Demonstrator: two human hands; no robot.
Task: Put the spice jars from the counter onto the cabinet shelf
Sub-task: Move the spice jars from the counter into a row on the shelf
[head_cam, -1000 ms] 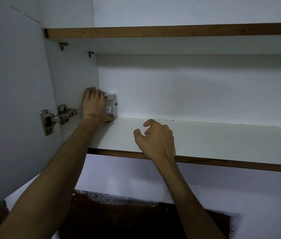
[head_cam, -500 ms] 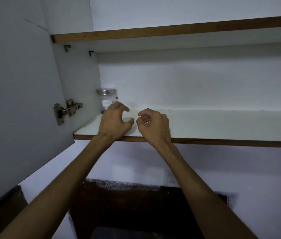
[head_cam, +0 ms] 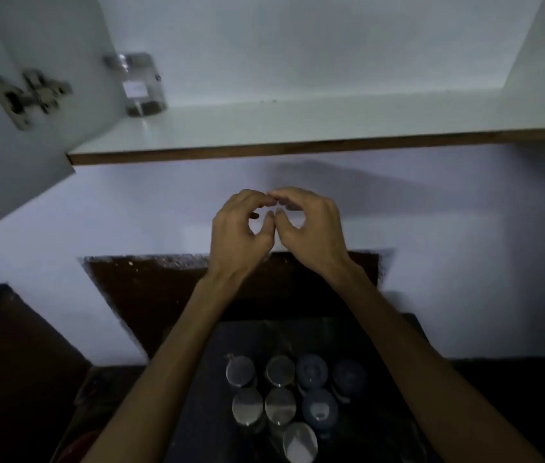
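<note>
Both hands empty, fingers curled loosely, tips nearly touching: left hand [head_cam: 241, 228], right hand [head_cam: 311, 225], held between shelf [head_cam: 297, 123] and counter. Jars [head_cam: 281, 396] stand upright in a cluster well below the hands, toward the body, abt midway btw forearms, so neither hand clearly nearer. One jar [head_cam: 140, 85] sits in the shelf's back-left corner.

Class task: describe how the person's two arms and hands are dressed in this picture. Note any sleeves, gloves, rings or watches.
Both forearms are bare, with no sleeves in view. The left hand and right hand wear no gloves. No ring or watch shows in the dim light.
</note>
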